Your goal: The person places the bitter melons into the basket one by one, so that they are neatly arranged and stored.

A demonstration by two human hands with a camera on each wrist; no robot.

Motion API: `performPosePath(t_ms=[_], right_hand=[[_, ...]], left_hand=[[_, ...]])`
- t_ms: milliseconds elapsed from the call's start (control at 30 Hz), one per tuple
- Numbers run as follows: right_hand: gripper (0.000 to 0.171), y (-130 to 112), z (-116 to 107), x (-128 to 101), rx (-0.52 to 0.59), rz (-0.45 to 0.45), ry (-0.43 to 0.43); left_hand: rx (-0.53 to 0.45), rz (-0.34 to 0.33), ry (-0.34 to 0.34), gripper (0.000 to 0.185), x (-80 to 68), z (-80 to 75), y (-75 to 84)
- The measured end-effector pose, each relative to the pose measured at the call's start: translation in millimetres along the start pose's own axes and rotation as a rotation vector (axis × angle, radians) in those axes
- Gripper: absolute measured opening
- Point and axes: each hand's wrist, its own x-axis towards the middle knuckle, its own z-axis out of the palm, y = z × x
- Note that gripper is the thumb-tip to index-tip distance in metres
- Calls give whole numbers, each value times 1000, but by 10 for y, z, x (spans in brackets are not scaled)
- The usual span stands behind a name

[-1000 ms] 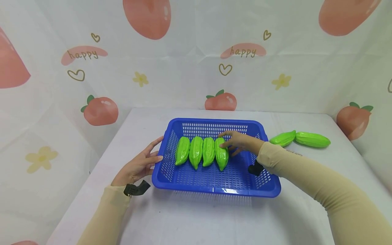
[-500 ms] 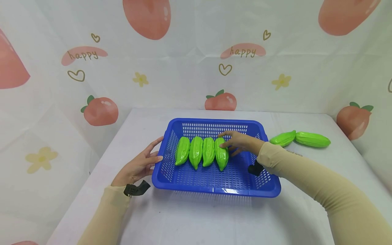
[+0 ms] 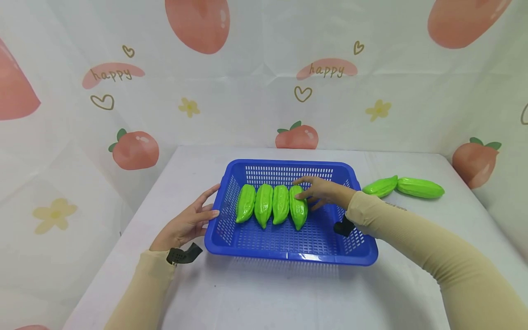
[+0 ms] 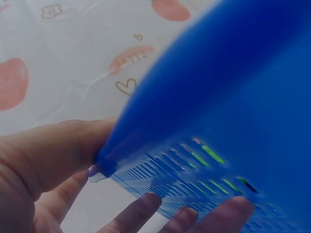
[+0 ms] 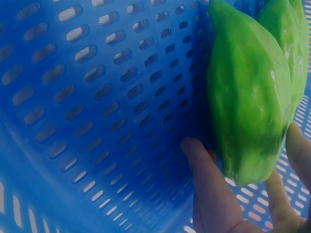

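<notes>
Fruit-printed cloth (image 3: 239,91) hung behind a white table (image 3: 255,302), both cut off by the frame. On the table stood a blue basket (image 3: 288,257), with four green gourds (image 3: 264,204) side by side inside it. The left hand (image 3: 187,222) rested against the basket's left side, fingers spread, some partly hidden. The right hand (image 3: 323,190) had thumb and fingers curled round the rightmost gourd (image 3: 299,214), covering part of it. Two more gourds (image 3: 420,188) lay beyond the basket's right side, one partly behind the right sleeve (image 3: 404,229).
</notes>
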Motion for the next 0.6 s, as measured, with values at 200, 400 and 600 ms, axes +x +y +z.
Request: performPosePath(t_ms=[200, 400, 600], right_hand=[[63, -2, 4, 11, -1, -3, -1], [63, -6, 6, 2, -6, -8, -13], [63, -44, -4, -31, -11, -26, -5]], left_hand=[[10, -2, 3, 80, 8, 1, -1], [21, -8, 6, 80, 11, 6, -2], [20, 0, 7, 80, 2, 0, 0]])
